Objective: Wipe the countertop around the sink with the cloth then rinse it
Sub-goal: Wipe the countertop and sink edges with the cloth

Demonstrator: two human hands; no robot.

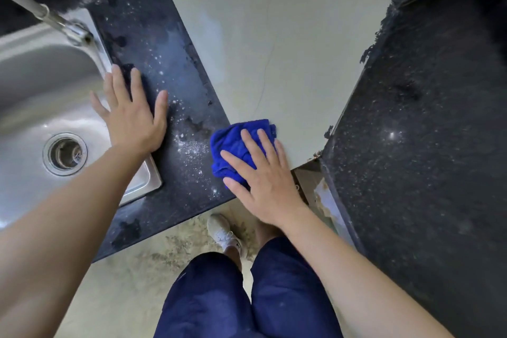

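A crumpled blue cloth lies at the right-hand corner of the black speckled countertop, half over its edge. My right hand presses flat on the cloth with straight fingers. My left hand rests flat and spread on the countertop, over the right rim of the steel sink. White specks and smears dot the countertop between the two hands. A metal tap reaches over the sink from the upper left.
A second black countertop runs along the right side. A pale floor gap lies between the two counters. My legs in dark blue shorts and a white shoe stand below. The sink drain is open.
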